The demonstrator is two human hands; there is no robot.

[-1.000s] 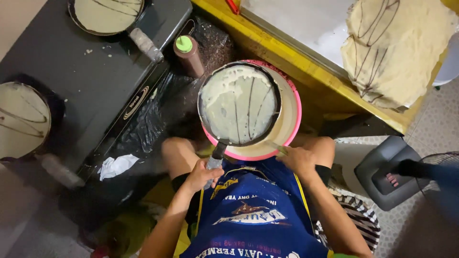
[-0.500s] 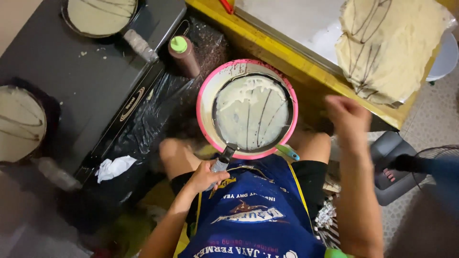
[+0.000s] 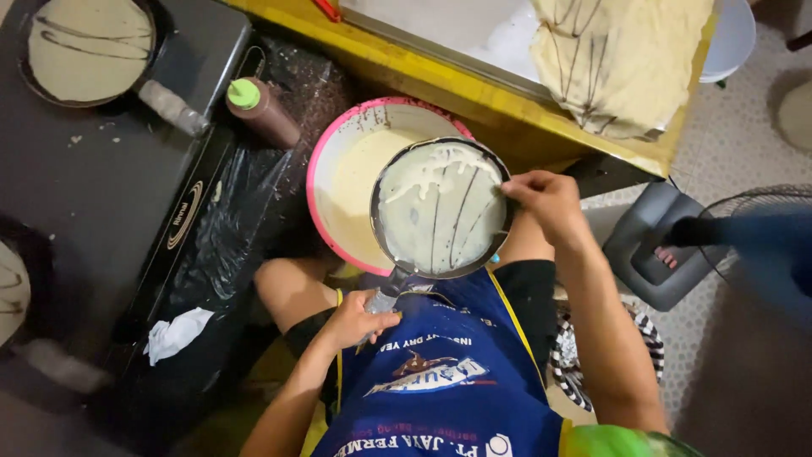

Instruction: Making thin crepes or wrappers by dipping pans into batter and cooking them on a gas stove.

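Here, the left hand (image 3: 359,317) is closed around the handle of a small frying pan (image 3: 440,207), which is held over a pink-rimmed basin (image 3: 338,161) of pale batter. That pan carries a thin batter layer crossed by dark lines. The right hand (image 3: 545,199) touches the pan's far rim, its fingers curled loosely on the edge; it grips nothing else. Three pans show in all: a second (image 3: 85,46) sits on the black stove (image 3: 110,195) left of the basin, and a third (image 3: 13,288) is only partly visible at the left edge. One brown squeeze bottle (image 3: 262,110) with a green cap stands just left of the basin. One stack of finished crepes (image 3: 622,55) lies beyond it, and one fan (image 3: 744,245) stands to its right.
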